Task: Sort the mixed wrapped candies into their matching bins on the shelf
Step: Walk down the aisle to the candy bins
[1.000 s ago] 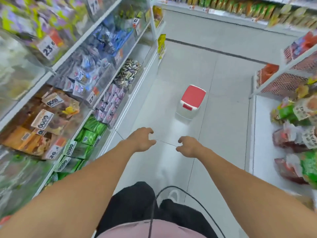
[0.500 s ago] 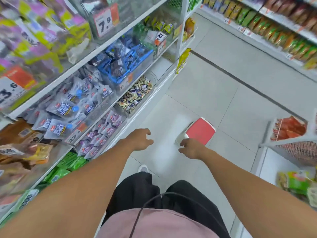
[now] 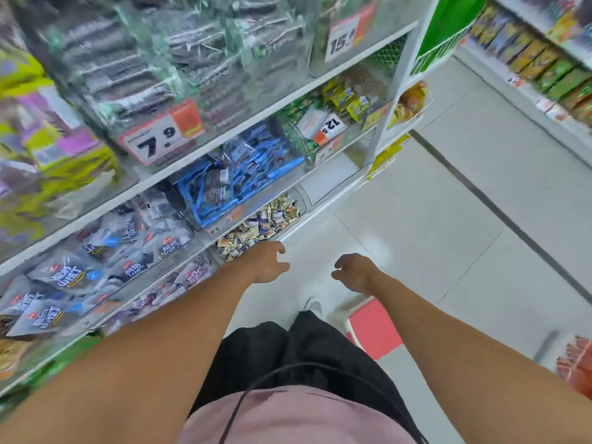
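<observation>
Shop aisle, tiled floor (image 3: pixel 432 219).
Red stool (image 3: pixel 374 328) at five o'clock; "7.9" tag (image 3: pixel 160 141) at ten o'clock.

The wrapped candies (image 3: pixel 259 225) are a mix of gold, white and dark blue, the packets (image 3: pixel 234 181) above them bright blue and brown, the price tag (image 3: pixel 161 136) white and orange, and the stool (image 3: pixel 374 328) red.
</observation>
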The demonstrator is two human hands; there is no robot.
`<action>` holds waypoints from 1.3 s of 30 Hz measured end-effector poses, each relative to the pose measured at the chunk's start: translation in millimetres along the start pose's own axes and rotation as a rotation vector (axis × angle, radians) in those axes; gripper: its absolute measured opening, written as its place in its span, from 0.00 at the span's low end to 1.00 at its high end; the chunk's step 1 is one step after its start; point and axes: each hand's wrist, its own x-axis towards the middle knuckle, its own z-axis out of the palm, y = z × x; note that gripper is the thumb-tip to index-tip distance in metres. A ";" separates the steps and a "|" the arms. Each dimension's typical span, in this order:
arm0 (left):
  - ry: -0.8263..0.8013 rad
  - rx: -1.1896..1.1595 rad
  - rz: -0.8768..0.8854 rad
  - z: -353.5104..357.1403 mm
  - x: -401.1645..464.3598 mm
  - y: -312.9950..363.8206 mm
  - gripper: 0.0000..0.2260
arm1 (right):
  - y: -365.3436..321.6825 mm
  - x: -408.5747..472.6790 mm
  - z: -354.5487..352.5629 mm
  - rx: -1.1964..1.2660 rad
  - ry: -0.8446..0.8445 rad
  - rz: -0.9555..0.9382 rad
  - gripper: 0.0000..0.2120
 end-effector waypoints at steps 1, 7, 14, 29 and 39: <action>0.005 -0.012 -0.006 -5.4 8.2 5.6 0.24 | -0.5 9.5 -12.4 -0.025 -0.015 -0.016 0.19; 0.063 -0.136 -0.011 -45.1 60.2 24.5 0.25 | -23.7 65.7 -72.6 -0.190 -0.077 -0.100 0.19; 0.099 -0.191 -0.120 -53.4 99.8 10.2 0.23 | -50.5 130.6 -93.4 -0.139 -0.045 -0.161 0.13; 0.441 -0.342 -0.441 51.8 196.0 27.9 0.18 | -22.8 288.2 -89.4 -0.658 -0.067 -0.817 0.14; 1.087 -0.010 -0.265 149.7 291.3 -82.3 0.11 | -15.7 400.0 35.4 -0.819 0.498 -1.419 0.17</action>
